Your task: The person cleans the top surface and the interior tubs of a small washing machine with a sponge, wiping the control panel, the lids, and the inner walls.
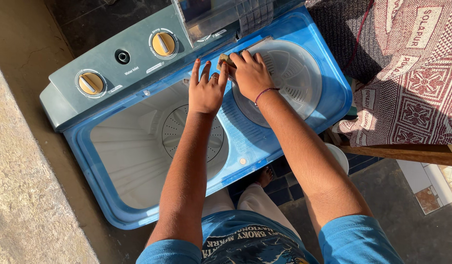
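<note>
Over the washing machine (294,127), right hand (250,73) grips a sponge (224,60) at the spinner lid (289,78); left hand (206,90) flat, fingers spread, holding nothing; patterned cloth (412,73) alongside.

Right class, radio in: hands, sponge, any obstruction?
Left hand flat on washer rim. Right hand gripping sponge at spinner lid. Nothing blocking.

A small yellowish sponge (225,60), mostly covered, sits pressed against the washing machine's (265,142) blue top, at the spinner lid's back-left rim.
</note>
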